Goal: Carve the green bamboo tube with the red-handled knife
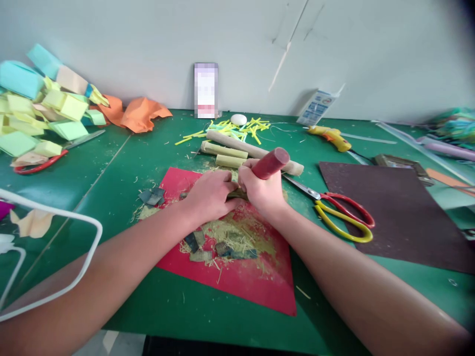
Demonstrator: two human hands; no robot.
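In my right hand [261, 188] is a tool with a thick, round red handle [270, 162], tilted up to the right; its working end is hidden by my fingers. My left hand [212, 193] pinches a thin greenish-brown piece [237, 194], close against the right hand. Both are above a red sheet [222, 282] strewn with yellowish shavings [265, 242] and several dark, flat scraps [243, 253]. Just beyond the hands lie two short pale-green sticks [230, 161] and a longer pale rod [245, 144].
Scissors with red and yellow handles [343, 217] lie right, partly over a dark brown sheet [393, 207]. Behind are yellow strips [256, 131], a white egg-shaped object [238, 119], a phone [206, 91] and a yellow tool [330, 137]. Folded papers [44, 109] and a white wire frame [98, 230] stand left.
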